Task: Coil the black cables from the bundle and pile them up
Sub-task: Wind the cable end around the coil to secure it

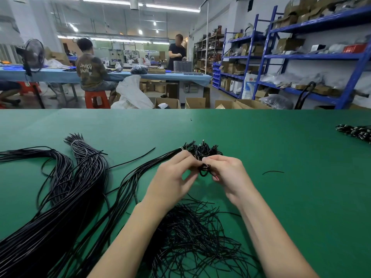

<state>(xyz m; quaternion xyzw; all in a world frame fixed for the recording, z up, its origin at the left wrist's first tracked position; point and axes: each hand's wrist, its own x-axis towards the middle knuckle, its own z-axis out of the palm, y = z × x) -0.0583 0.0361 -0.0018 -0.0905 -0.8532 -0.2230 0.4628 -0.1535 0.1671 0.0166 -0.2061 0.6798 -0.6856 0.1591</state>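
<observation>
Over the middle of the green table [281,207], my left hand [172,177] and my right hand [226,173] meet and together pinch a small coiled black cable [204,169]. Just behind my fingers lies a pile of coiled black cables [204,150]. A thin bundle of long black cables [128,177], tied with a white band near its far end, runs from that pile toward the lower left. Thicker tied bundles [80,177] spread over the left of the table. A tangle of thin black ties [192,235] lies between my forearms.
One short black piece [273,172] lies loose to the right. Another cable bundle with pale ends [355,132] sits at the right edge. Beyond the table's far edge are cardboard boxes [195,102], blue shelving [301,57], and two people at a blue workbench [56,75].
</observation>
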